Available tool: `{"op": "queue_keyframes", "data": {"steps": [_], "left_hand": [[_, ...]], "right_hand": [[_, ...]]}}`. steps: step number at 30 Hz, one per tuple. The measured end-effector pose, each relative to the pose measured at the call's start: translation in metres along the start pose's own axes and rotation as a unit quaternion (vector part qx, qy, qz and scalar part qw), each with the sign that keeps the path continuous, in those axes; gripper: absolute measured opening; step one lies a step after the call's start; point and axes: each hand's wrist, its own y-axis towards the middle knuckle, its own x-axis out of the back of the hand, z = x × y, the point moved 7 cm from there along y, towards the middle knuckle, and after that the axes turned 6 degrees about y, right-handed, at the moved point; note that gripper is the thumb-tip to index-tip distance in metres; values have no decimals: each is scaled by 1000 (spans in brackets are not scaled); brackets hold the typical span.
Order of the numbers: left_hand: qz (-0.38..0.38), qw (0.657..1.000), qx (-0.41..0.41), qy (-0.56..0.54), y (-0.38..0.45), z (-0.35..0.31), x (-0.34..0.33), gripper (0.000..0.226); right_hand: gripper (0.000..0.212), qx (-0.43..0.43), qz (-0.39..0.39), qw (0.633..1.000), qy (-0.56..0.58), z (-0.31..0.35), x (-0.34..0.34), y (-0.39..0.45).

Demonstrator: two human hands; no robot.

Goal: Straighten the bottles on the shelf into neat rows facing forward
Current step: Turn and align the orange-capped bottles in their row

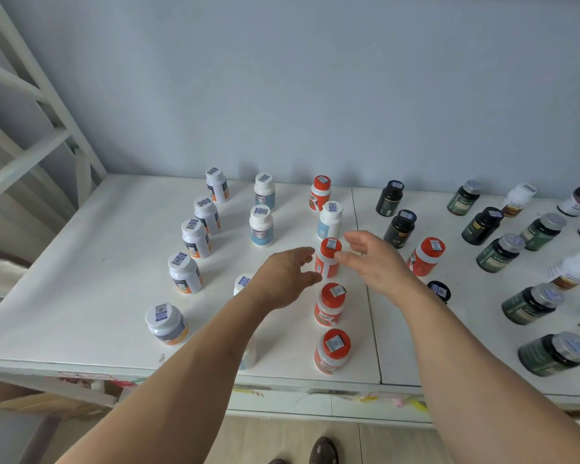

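Squaring up third orange-capped white plastic bottle (328, 260) mid orange column on white shelf (81, 296), left hand (287, 277) and right hand (370, 259) loosely spread flanking it, fingertips touching; next probably twisting label forward.

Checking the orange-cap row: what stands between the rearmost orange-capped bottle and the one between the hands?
In the head view, one white-capped, blue-labelled bottle stands between them.

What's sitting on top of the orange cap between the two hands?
A small barcode sticker lies on the orange-capped bottle. Its print is unreadable. The hands' fingers cover parts of the bottle's sides.
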Motion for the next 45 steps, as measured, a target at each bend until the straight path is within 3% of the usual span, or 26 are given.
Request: {"op": "queue_keyframes", "data": {"steps": [6, 14, 19, 22, 26, 33, 40, 45], "left_hand": [[-11, 999, 36, 12, 27, -3, 1, 61], [23, 997, 56, 50, 55, 2, -9, 67], [55, 998, 41, -6, 64, -3, -7, 54], [66, 993, 39, -84, 67, -2, -3, 42], [84, 984, 36, -155, 72, 2, 3, 43], [114, 975, 39, -184, 76, 8, 2, 46], [121, 978, 36, -168, 78, 7, 0, 51], [111, 991, 7, -79, 78, 2, 3, 52]], "right_hand": [[67, -11, 56, 995, -78, 4, -17, 32], [50, 0, 75, 992, -101, -5, -12, 48], [58, 21, 89, 995, -33, 15, 8, 57], [45, 32, 74, 997, -10, 26, 14, 62], [39, 35, 65, 997, -12, 36, 17, 68], [35, 26, 67, 997, -9, 39, 12, 71], [36, 17, 66, 998, -8, 37, 12, 69], [35, 15, 70, 997, 8, 29, 11, 63]]}}
